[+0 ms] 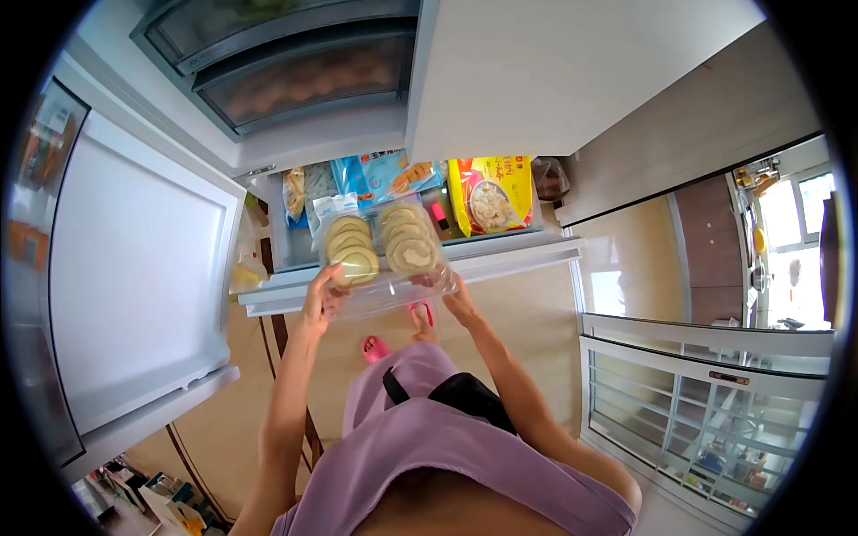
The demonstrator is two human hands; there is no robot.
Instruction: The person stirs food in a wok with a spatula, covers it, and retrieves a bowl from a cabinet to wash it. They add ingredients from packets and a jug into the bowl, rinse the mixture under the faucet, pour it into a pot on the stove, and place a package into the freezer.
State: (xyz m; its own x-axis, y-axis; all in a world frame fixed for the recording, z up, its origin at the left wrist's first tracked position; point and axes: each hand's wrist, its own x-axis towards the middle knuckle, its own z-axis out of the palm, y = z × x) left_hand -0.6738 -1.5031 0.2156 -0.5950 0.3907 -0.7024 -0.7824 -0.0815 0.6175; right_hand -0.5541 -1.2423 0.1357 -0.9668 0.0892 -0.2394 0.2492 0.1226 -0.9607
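Observation:
A clear plastic box (382, 290) holds two overlapping rows of pale round pastries (409, 241) with a swirl pattern. My left hand (324, 293) grips its near left corner, the thumb on top. At the near right corner my right hand (450, 295) is closed on the same box, its fingers partly seen through the plastic. The box is over the front part of an open freezer drawer (487, 261). Behind it in the drawer lie a blue food bag (380, 177) and a yellow food bag (492, 196).
An open fridge door (147, 259) stands at the left, and a white door panel (554, 71) is at the upper right. Above the drawer are closed dark bins (295, 85). Pink slippers (375, 348) show on the tiled floor (527, 339). A glass sliding door (706, 402) is at the right.

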